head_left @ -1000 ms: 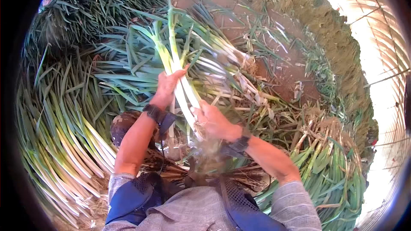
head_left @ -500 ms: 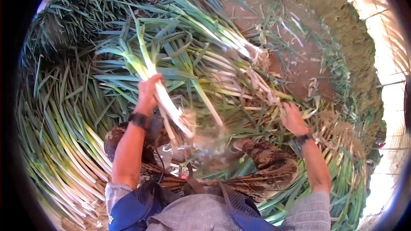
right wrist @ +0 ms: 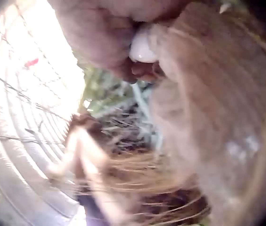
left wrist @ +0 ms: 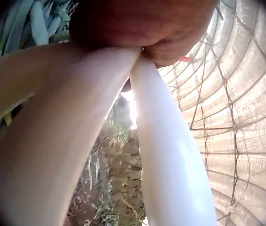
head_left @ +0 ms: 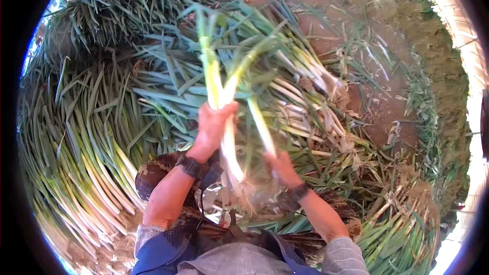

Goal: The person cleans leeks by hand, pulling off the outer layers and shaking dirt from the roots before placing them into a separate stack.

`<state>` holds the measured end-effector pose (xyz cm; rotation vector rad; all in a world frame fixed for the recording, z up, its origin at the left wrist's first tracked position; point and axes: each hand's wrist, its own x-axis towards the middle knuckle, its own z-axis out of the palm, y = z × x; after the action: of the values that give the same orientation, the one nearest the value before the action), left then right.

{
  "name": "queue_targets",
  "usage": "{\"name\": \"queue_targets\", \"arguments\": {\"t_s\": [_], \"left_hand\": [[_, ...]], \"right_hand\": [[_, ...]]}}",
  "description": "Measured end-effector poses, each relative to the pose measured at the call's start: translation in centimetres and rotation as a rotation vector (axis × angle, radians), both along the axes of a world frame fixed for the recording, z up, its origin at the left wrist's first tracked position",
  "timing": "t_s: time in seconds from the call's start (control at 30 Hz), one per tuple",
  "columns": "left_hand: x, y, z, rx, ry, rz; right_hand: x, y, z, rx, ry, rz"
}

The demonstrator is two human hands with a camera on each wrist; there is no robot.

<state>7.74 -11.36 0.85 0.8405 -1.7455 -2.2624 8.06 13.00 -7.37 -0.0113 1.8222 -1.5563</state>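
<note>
In the head view my left hand (head_left: 210, 128) grips a small bunch of green onions (head_left: 213, 74) around the white shanks, leaves up and roots down. The left wrist view shows thick white shanks (left wrist: 168, 141) spreading below the curled fingers. My right hand (head_left: 283, 169), to the right of the bunch, holds the lower end of a single green onion (head_left: 262, 125). Up close in the right wrist view, the fingers (right wrist: 107, 40) close around a white shank, and a loose brownish papery skin (right wrist: 213, 103) hangs beside them. The bunch's roots (head_left: 244, 196) are blurred.
Many green onions (head_left: 97, 168) lie in a row at left, with a leafy heap (head_left: 127, 15) behind. More lie ahead (head_left: 316, 74) and at front right (head_left: 392, 224). Scraps litter the brown soil (head_left: 316, 20). A translucent ribbed wall (left wrist: 246, 122) rises at right.
My right hand left the bunch, reached right to the scraps, then came back to hold the single green onion's lower end. My left hand swung left with the bunch and returned rightward.
</note>
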Motion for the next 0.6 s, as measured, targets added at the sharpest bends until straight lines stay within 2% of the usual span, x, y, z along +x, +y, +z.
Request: {"name": "queue_targets", "arguments": {"t_s": [0.03, 0.07, 0.1, 0.13, 0.17, 0.4, 0.5, 0.57, 0.6], "left_hand": [[-0.2, -0.5, 1.5, 0.069, 0.037, 0.090], [-0.2, -1.1, 1.8, 0.126, 0.095, 0.136], [-0.2, -1.7, 2.1, 0.183, 0.162, 0.186], [-0.3, -1.8, 2.5, 0.239, 0.221, 0.278], [-0.1, -2.4, 1.7, 0.246, 0.228, 0.262], [2.8, -1.1, -4.5, 0.183, 0.144, 0.361], [3.6, -2.0, -6.9, 0.375, 0.132, 0.553], [4.9, -2.1, -6.7, 0.494, 0.116, 0.589], [5.6, -2.0, -7.4, 0.511, 0.101, 0.599]], "right_hand": [[-1.8, 0.7, 4.0, -0.024, -0.073, -0.047], [-2.7, 1.1, 7.0, -0.104, 0.044, -0.095], [-3.3, 1.9, 8.9, -0.155, -0.014, -0.119], [-3.1, 1.9, 10.8, -0.150, 0.046, -0.102], [-2.7, 1.9, 12.3, -0.141, 0.099, -0.085], [-0.3, -2.5, 14.3, -0.065, 0.168, -0.064], [-1.2, -1.6, 13.4, -0.073, 0.140, -0.098], [-2.7, -0.1, 11.4, -0.018, 0.148, -0.059], [-3.2, 0.6, 10.3, 0.118, 0.244, -0.023]]}}
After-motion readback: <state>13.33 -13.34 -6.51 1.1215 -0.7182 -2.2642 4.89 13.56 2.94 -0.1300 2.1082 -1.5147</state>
